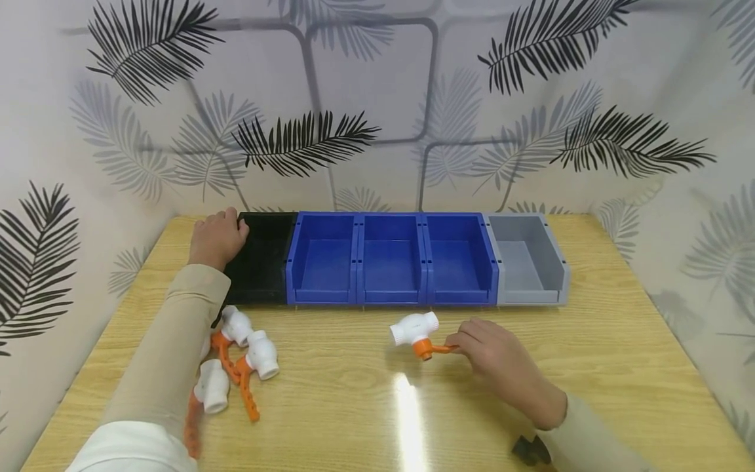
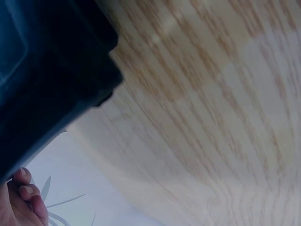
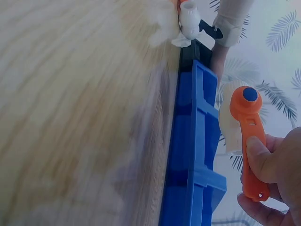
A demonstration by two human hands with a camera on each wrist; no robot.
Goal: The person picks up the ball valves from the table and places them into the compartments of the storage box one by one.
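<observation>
My right hand [image 1: 498, 360] pinches the orange lever handle of a white plastic ball valve [image 1: 415, 328], held above the table in front of the blue bins. In the right wrist view the thumb presses on the flat of the orange handle [image 3: 254, 160]. My left hand [image 1: 217, 237] grips the left rim of the black bin [image 1: 262, 259], its fingers curled at the wall in the left wrist view. Several more white ball valves [image 1: 262, 354] with orange handles lie on the table beside the left forearm, which partly hides them.
Right of the black bin, three blue bins [image 1: 391, 295] and a grey bin [image 1: 527, 297] stand in one row along the back of the wooden table [image 1: 330, 406]. A leaf-patterned wall [image 1: 377, 85] rises behind them. A small black object [image 1: 531, 451] shows by the right sleeve.
</observation>
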